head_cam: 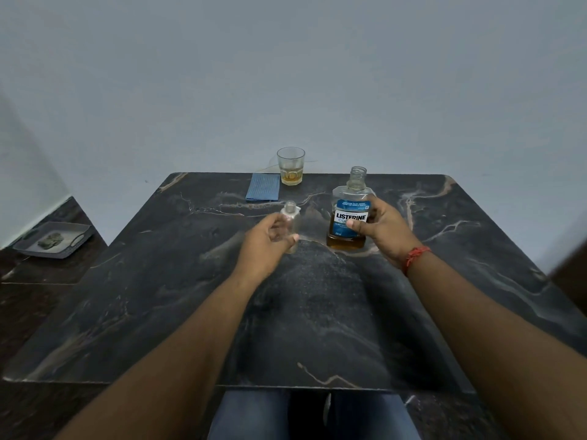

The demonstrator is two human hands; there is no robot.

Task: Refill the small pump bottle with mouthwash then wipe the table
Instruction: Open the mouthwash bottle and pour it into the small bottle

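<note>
Both hands are out over the middle of the frame. Our left hand [268, 241] curls round the small pump bottle [290, 228], thumb across its front; the bottle stands upright, pump off, neck open, apparently empty. We cannot tell whether its base rests on the tabletop [317, 312] or is just lifted. Our right hand [379, 231] grips the mouthwash bottle [349, 214] from its right side, thumb on the blue label. Its cap is off, and amber liquid fills only the lower part. It stands just right of the small bottle, not touching it.

Upper centre, at the far edge: a glass tumbler [290, 166] with a little amber liquid, and a folded blue cloth [263, 187] just left of it. Far left, on the floor, a grey tray [54, 239] holds some small object. We see neither the pump head nor the cap.

Step in hand, as we judge it: the pour, not yet begun. The small neck is narrow and the big mouth wide, so spills are the likely fault. We'd advise:
- holding the small bottle steady, perhaps tilted slightly toward the big one;
- bringing the big lip close above the small neck before tipping;
- tipping slowly, since a low fill may arrive in a sudden rush;
- stopping short of the neck, to leave room for the pump stem.

The cloth is at hand for the wipe afterwards.
</note>
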